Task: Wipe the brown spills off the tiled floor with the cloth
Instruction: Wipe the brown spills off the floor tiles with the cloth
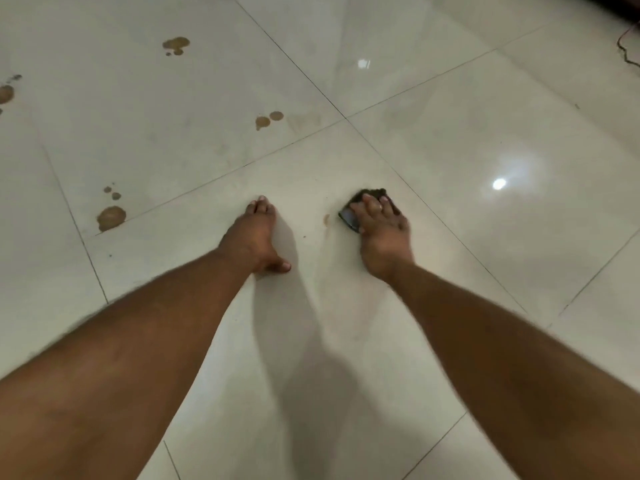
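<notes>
My right hand (pixel 382 233) presses a dark cloth (pixel 350 216) flat against the glossy white tiled floor (pixel 450 150), fingers spread straight over it. A small brown smear (pixel 326 219) lies just left of the cloth. My left hand (pixel 254 237) rests flat on the floor beside it, fingers straight, holding nothing. Brown spills sit further off: a pair of drops (pixel 268 120) ahead near a tile joint, a larger puddle (pixel 110 217) with small drops to the left, a blotch (pixel 176 45) far ahead, and another blotch (pixel 5 94) at the left edge.
A faint wet streak (pixel 304 121) marks the tile right of the pair of drops. A thin dark cable (pixel 627 53) lies at the far right edge. Ceiling light reflections (pixel 499 183) shine on the tiles.
</notes>
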